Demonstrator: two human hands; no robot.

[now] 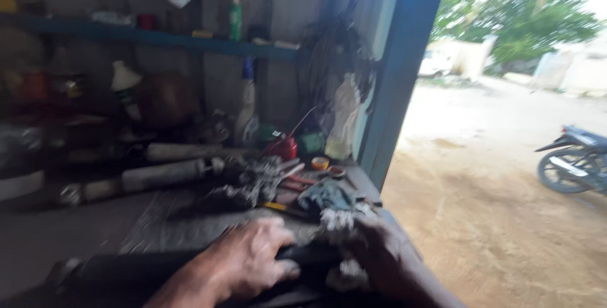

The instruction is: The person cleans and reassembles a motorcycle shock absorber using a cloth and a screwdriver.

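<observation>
The left hand (253, 260) presses curled fingers on a dark tube (126, 273) at the bench's (38, 245) near edge; the right hand (379, 251) grips its toothed end (335, 221). A firm, steady hold seems wise.

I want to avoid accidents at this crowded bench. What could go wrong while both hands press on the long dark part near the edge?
1. The left hand and right hand grip a long dark part near the bench edge; it might slide off.
2. Loose tools and a rag lie close ahead; an elbow or the part could knock them down.
3. The red oil can stands nearby and may tip over.
</observation>
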